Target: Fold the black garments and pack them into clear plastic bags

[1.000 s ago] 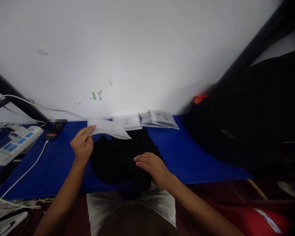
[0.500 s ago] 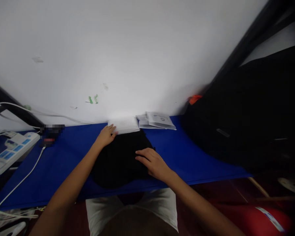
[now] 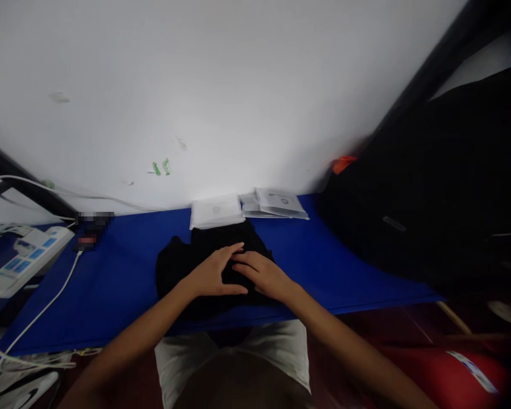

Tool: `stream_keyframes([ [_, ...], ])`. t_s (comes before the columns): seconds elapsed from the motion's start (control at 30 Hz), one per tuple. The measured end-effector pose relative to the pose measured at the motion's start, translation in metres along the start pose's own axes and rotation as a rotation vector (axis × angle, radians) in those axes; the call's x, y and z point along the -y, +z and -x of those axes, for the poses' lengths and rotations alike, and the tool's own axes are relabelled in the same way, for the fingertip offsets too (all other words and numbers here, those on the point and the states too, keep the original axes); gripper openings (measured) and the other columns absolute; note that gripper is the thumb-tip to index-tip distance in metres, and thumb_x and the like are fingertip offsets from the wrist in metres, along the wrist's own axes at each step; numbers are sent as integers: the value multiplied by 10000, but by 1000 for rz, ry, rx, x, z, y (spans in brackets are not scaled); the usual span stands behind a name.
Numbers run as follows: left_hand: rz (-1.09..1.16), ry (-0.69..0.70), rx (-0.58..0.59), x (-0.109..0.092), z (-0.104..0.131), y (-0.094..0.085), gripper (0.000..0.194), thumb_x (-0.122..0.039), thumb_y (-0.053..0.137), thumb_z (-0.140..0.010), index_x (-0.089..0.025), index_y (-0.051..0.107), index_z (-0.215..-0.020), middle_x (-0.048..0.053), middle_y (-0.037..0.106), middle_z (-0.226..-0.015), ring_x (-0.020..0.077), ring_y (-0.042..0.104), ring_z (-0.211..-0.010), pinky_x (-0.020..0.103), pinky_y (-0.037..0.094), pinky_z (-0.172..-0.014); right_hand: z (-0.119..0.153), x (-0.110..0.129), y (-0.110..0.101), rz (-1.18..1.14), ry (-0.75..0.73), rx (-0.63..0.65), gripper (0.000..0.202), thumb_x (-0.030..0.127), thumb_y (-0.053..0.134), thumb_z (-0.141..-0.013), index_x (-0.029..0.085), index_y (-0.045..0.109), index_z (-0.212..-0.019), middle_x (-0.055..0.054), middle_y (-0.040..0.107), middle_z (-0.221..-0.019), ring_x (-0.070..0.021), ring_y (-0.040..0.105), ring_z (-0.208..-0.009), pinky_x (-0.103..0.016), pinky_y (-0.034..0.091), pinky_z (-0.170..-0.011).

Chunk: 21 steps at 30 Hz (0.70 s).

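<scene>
Black cloth [image 3: 176, 264] on blue surface [image 3: 119, 278] before person, its middle covered from view, folds lost in dark
Left hand [image 3: 213, 275] spread over it, thumb apart, nothing gripped
Right hand [image 3: 266, 274] loosely bent on it, thumb partly hidden, cannot tell whether fabric is pinched
White packet [image 3: 217, 211] at cloth's far edge; packets [image 3: 281, 201] to its right overlap, print too small to read
Dark item [image 3: 91, 230] at left pixelated; black bulk [image 3: 430, 199] at right cut off by frame

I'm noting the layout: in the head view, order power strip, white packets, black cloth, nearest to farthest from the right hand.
1. Black cloth, under the right hand.
2. White packets, by the wall.
3. Power strip, far left.
</scene>
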<state>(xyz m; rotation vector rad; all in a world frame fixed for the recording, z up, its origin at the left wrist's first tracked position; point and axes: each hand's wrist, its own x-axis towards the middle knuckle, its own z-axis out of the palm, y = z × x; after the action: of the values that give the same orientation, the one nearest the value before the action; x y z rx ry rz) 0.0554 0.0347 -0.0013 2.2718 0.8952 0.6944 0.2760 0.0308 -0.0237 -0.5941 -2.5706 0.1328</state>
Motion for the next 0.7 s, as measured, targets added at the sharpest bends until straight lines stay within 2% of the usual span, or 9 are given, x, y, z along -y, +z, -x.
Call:
stream_keyframes([
  [0.07,-16,-43,-66,-5,12,1,734,-321,749,-773,-227,410,-1417,112,591,-1300,260,578,-1199,453,462,-1056,1,-6,-1,-7,28,9,591,-18,468,-720,152,528,-1283,-162,569,-1319,-253,527,-1225,-430,498,-963],
  [0.13,-12,-86,-193,1,24,-11,566,-241,668,-824,-235,466,-1353,80,635,-1176,217,624,-1094,433,483,-1025,5,-15,-5,-8,74,-10,648,-46,449,-671,175,528,-1275,-146,563,-1324,-249,534,-1222,-437,503,-958],
  [0.23,43,-149,-302,15,42,-36,563,-257,656,-839,-230,441,-1359,82,625,-1151,193,642,-1018,404,531,-953,13,-28,-11,2,137,-58,648,-57,437,-617,182,554,-1209,-139,575,-1291,-265,540,-1205,-475,499,-952],
  [0.33,-52,-202,-267,17,54,-46,631,-360,706,-824,-244,435,-1381,113,570,-1268,243,587,-1151,442,510,-989,21,-34,-10,-4,144,-57,616,-54,440,-585,174,573,-1142,-138,584,-1263,-270,546,-1183,-476,498,-950],
  [0.43,-255,-189,-161,10,53,-30,683,-453,729,-801,-269,451,-1397,127,470,-1430,313,430,-1339,532,382,-1109,25,-34,-4,-23,124,-26,598,-52,446,-582,181,582,-1115,-126,595,-1244,-263,551,-1175,-471,492,-953],
  [0.5,-344,-177,-71,7,49,-16,671,-466,756,-766,-258,512,-1355,134,438,-1474,356,368,-1382,578,343,-1117,26,-34,-1,-23,122,-25,592,-53,442,-581,185,585,-1104,-122,603,-1233,-264,555,-1169,-479,487,-952],
  [0.6,-409,-204,-2,10,51,-11,490,-349,750,-759,-234,610,-1215,131,500,-1429,358,427,-1344,588,349,-1098,26,-37,-4,-12,136,-49,592,-47,437,-566,180,586,-1091,-131,608,-1225,-275,558,-1157,-494,487,-939],
  [0.7,-395,-177,13,21,68,-34,363,-229,655,-792,-248,621,-1153,91,590,-1328,287,540,-1242,513,414,-1066,28,-41,-12,-23,144,-50,576,-32,441,-565,169,596,-1083,-144,618,-1209,-286,562,-1146,-508,491,-928],
])
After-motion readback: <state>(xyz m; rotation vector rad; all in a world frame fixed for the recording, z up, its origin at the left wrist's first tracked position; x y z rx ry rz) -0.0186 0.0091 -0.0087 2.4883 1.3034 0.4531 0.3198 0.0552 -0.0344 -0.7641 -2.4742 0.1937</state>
